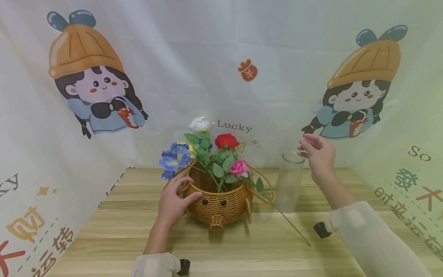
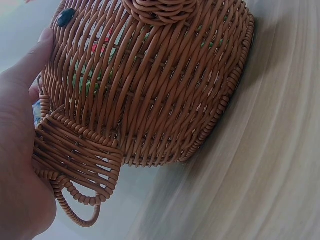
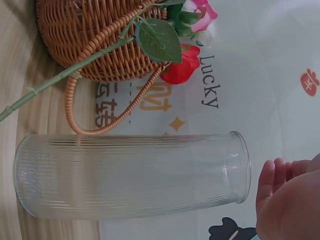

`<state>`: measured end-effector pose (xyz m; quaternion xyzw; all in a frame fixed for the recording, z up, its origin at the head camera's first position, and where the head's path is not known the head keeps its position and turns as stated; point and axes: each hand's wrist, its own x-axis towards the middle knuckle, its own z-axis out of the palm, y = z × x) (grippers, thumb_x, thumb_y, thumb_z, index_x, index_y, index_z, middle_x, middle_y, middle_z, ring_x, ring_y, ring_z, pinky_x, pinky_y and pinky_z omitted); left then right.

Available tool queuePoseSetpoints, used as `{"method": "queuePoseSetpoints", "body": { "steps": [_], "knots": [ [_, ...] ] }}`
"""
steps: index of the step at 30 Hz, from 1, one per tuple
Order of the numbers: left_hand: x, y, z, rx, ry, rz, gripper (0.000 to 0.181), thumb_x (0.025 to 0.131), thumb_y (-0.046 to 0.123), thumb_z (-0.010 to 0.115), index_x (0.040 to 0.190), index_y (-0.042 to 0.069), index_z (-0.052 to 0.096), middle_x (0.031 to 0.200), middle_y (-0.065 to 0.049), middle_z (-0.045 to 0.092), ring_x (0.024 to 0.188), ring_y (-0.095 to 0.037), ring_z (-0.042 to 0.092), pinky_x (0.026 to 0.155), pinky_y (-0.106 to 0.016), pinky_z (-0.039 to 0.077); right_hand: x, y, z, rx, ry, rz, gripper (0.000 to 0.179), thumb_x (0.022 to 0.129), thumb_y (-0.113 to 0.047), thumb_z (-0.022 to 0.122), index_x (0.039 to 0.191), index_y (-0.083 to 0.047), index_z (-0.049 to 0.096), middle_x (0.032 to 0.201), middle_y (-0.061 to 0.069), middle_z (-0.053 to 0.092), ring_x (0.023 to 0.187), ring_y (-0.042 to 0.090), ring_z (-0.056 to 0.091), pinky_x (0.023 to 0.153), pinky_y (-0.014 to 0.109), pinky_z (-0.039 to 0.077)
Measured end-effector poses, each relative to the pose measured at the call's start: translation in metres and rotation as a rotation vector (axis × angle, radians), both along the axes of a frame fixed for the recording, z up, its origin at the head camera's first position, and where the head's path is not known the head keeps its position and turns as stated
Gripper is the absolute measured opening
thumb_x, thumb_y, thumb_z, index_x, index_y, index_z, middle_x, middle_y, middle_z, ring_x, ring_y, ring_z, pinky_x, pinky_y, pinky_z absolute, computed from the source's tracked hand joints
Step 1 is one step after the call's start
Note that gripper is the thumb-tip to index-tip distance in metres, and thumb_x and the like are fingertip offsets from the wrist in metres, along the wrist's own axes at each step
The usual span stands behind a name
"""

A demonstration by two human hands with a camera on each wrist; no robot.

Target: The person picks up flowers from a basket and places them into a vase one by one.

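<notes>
My left hand [image 1: 174,200] grips the left rim of a brown wicker basket [image 1: 221,209] with a pig's snout and black eyes. Its thumb [image 2: 32,57] lies on the outer weave beside one eye. Inside the basket stand artificial flowers: a white rose [image 1: 201,124], a red rose [image 1: 226,141] and a blue iris [image 1: 174,156]. A pink rose [image 1: 240,168] lies at the right rim, and a long bare stem [image 1: 290,224] slants out over the right handle. Beside the mouth of a clear ribbed glass vase [image 3: 135,175], my right hand [image 1: 320,156] holds nothing, fingers loosely bent.
The vase stands upright on the wood-grain table [image 1: 114,231], just right of the basket. Basket handles [image 3: 72,107] loop outward at the sides. A white printed cloth [image 1: 194,50] hangs behind and along both sides of the table.
</notes>
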<state>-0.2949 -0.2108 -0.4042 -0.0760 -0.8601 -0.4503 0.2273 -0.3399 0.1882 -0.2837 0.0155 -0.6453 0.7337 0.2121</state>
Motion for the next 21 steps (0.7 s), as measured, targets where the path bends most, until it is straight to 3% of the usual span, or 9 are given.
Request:
{"method": "queuePoseSetpoints", "body": {
  "steps": [14, 21],
  "knots": [
    [-0.001, 0.001, 0.001, 0.003, 0.010, 0.001, 0.047, 0.084, 0.028, 0.089, 0.124, 0.010, 0.070, 0.158, -0.018, 0.050, 0.148, -0.042, 0.045, 0.112, -0.054, 0.052, 0.014, -0.004, -0.015, 0.035, 0.047, 0.084, 0.023, 0.101, 0.002, 0.064, 0.099, -0.020, 0.069, 0.083, -0.010, 0.072, 0.075, 0.003, 0.071, 0.070, 0.018, 0.063],
    [0.000, 0.001, 0.001, 0.004, 0.000, -0.001, 0.047, 0.085, 0.027, 0.088, 0.124, 0.010, 0.070, 0.159, -0.019, 0.049, 0.149, -0.042, 0.044, 0.112, -0.054, 0.051, 0.022, -0.004, -0.026, 0.098, 0.020, 0.093, 0.020, 0.100, 0.002, 0.065, 0.101, -0.018, 0.070, 0.086, -0.011, 0.073, 0.077, 0.003, 0.071, 0.072, 0.020, 0.063]
  ]
}}
